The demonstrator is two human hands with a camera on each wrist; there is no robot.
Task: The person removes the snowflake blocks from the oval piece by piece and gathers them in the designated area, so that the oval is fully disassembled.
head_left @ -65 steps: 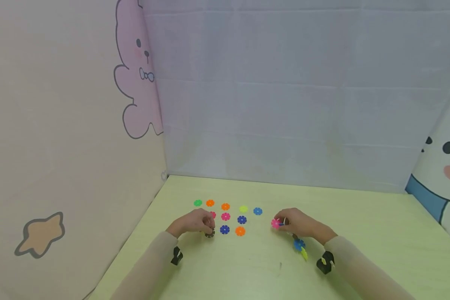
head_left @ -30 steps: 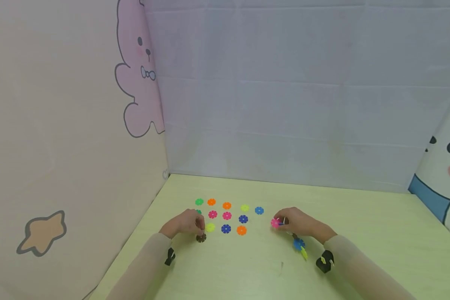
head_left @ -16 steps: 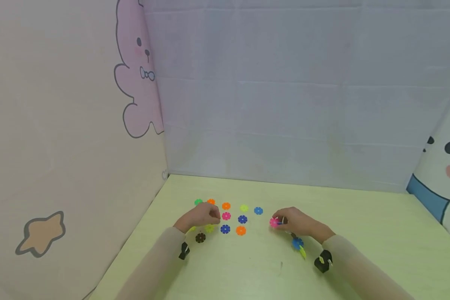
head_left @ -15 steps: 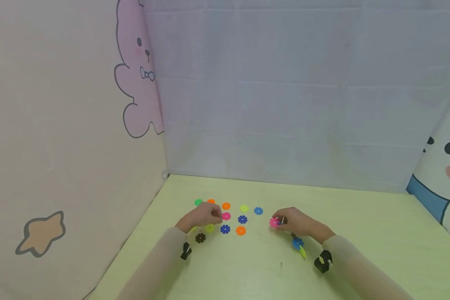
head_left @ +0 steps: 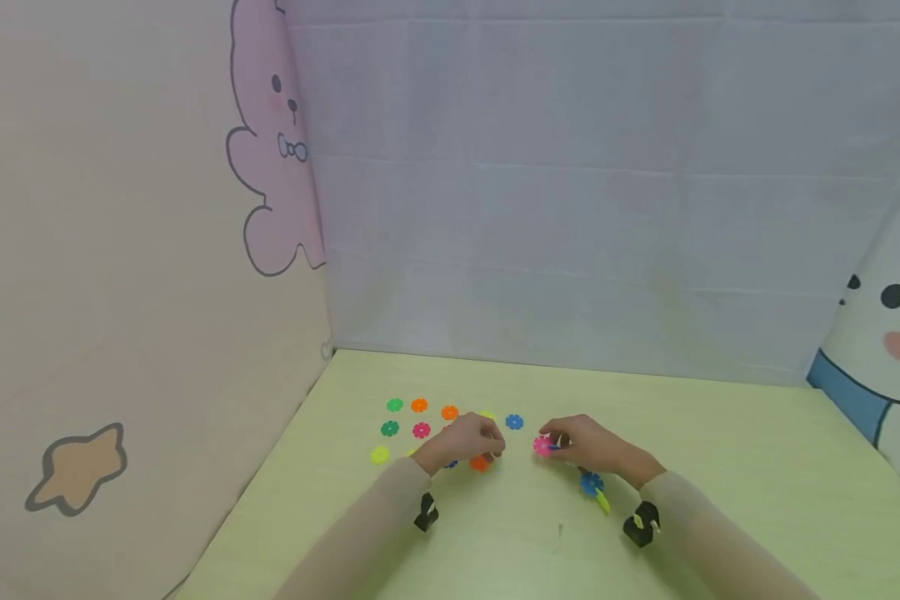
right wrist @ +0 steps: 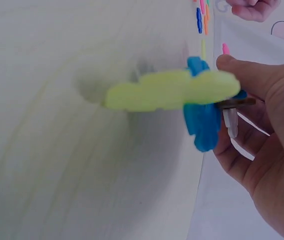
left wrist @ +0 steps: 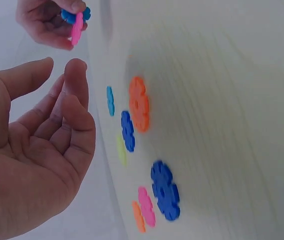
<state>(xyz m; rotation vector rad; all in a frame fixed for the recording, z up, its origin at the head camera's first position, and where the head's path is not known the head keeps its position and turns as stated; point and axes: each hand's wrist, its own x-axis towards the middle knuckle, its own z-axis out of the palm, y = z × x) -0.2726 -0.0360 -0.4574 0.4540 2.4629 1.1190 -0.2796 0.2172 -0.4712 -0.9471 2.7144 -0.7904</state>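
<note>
My right hand [head_left: 596, 443] pinches a chain of interlocked snowflake discs above the table's middle. A pink disc [head_left: 543, 446] leads the chain; a blue disc [right wrist: 201, 125] and a yellow disc [right wrist: 166, 91] form the near end, with brown and white pieces between. My left hand [head_left: 468, 442] hovers over the loose discs, beside the orange disc [left wrist: 139, 104]. Its thumb and index fingertip are apart, with nothing between them, as the left wrist view shows. A dark blue disc [left wrist: 165, 190] lies below that hand. My left hand and sleeve hide part of the loose discs.
Loose discs lie flat in rough rows: green [head_left: 395, 405], dark green [head_left: 390, 428], red [head_left: 421, 430], yellow [head_left: 380, 455] and light blue [head_left: 514, 422] among them. The pale table [head_left: 690, 417] meets a white cloth [head_left: 570, 208] behind and a printed curtain [head_left: 157, 250] at left.
My left hand has let go of a dark brown disc at the near left of the rows, then moved right over the discs to the orange one. The right hand has barely moved.
</note>
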